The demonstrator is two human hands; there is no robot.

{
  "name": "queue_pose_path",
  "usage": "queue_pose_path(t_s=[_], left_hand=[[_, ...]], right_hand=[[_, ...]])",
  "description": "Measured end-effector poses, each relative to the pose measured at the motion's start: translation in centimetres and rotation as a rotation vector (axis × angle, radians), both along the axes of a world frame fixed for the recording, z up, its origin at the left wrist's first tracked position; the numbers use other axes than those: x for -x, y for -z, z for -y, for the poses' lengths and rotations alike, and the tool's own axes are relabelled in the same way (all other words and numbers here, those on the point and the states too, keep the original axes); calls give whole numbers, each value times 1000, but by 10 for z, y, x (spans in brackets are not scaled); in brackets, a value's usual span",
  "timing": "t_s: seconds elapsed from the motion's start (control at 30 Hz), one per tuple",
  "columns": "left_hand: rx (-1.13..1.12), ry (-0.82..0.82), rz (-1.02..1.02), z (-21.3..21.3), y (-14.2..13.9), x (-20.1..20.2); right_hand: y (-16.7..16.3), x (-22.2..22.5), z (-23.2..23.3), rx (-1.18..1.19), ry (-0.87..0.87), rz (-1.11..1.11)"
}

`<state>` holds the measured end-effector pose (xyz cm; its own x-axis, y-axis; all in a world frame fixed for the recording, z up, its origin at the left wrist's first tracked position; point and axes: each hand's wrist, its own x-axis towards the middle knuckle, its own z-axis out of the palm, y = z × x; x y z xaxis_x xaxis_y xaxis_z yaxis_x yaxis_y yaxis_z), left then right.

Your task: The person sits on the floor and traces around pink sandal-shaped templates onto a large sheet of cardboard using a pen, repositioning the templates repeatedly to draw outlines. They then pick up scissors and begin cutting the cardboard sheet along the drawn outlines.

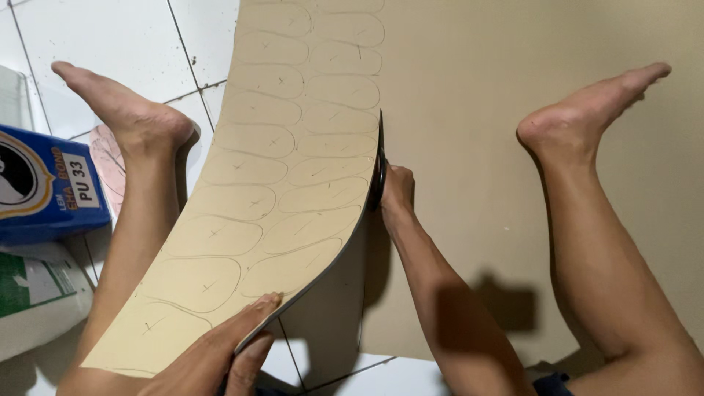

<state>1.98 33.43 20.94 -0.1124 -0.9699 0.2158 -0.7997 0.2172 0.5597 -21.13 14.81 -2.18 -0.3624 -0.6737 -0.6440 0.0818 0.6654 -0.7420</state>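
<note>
Sheet: a big tan board sheet lies across the white tiled floor between my bare legs, and runs out of view at the top and right.
Strip: the left part of the sheet is cut free along one side and curls up off the floor in a long arc, casting a shadow under its near end.
Markings: the raised strip carries two columns of pencilled rounded outlines, each with a small cross inside; the flat part to the right is bare of them.
Cut edge: the dark line of the cut runs from the near end of the strip up to the scissors, about halfway up the sheet.
Room: the flat tan area between my right hand and my right foot lies open; on the left my foot and shin sit just beside the curled strip.
Left hand: my left hand pinches the strip's near end, fingers on top and thumb below, holding it up.
Right hand: my right hand is closed around the dark scissors at the cut; the blades stand edge-on, so I cannot tell how far they gape.
Left side: a blue box and a white and green bag sit on the tiles beyond my left leg.
</note>
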Motion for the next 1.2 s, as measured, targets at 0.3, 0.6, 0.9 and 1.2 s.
queue_pose_path(t_s=[0.3, 0.6, 0.9, 1.2], left_hand=[[-165, 462, 246, 21, 54, -76], [-118, 495, 233, 7, 41, -99], [-230, 609, 325, -4, 86, -141], [-556, 763, 402, -14, 177, -173]], right_hand=[[6, 6, 38, 95, 66, 91], [-20, 11, 74, 141, 102, 177], [-28, 12, 108, 201, 147, 199], [-34, 21, 105, 144, -73, -62]])
